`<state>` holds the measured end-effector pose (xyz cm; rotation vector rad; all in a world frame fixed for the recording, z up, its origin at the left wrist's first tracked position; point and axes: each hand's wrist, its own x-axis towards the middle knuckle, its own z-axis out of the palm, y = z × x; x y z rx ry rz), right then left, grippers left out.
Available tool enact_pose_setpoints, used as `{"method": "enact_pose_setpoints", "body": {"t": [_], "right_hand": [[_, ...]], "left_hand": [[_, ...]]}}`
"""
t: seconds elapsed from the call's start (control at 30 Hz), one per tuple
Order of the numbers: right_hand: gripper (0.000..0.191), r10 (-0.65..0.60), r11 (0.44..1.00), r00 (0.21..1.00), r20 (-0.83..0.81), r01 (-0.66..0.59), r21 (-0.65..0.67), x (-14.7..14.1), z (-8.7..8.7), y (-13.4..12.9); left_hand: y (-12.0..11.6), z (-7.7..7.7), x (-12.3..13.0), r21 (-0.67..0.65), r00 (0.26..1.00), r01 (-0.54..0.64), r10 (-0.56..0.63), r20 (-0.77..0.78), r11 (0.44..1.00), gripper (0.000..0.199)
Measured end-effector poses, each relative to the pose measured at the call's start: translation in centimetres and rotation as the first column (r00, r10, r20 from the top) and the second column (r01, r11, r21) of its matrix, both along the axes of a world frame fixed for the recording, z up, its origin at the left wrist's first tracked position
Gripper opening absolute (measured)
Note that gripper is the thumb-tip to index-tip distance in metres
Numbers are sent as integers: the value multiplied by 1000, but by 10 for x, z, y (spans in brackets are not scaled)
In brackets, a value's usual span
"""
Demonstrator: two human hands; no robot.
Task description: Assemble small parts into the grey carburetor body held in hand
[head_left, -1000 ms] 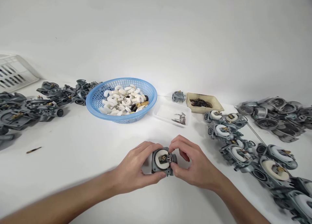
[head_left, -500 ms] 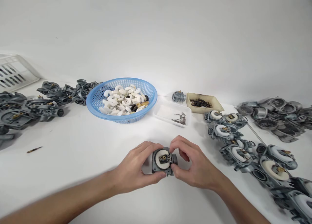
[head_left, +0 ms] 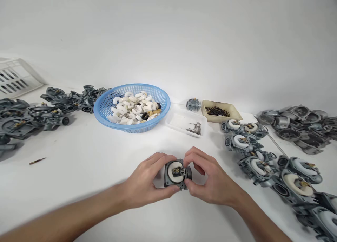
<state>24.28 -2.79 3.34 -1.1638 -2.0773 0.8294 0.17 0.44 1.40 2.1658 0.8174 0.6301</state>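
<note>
A grey metal carburetor body [head_left: 168,180] with a white C-shaped float [head_left: 172,176] lies on the white table, low in the middle of the view. My left hand [head_left: 147,182] grips its left side, fingers over the far edge and thumb at the near edge. The fingers and thumb of my right hand [head_left: 210,177] touch its right side, around the metal hinge part beside the float. Whether a small pin sits between those fingertips is too small to tell.
A blue basket [head_left: 131,128] of white floats stands behind. Beside it are a clear tray [head_left: 179,124] with thin metal pins and a cream box [head_left: 234,110] of black rings. Carburetor bodies [head_left: 47,117] pile at left, others with floats [head_left: 260,166] at right.
</note>
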Motion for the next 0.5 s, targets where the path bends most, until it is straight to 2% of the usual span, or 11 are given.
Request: {"method": "enact_pose_setpoints", "body": {"t": [0.5], "right_hand": [[28, -39, 999, 999, -2, 39, 17, 0, -2, 2]], "left_hand": [[1, -1, 0, 14, 1000, -3, 2, 7, 1000, 54]]}}
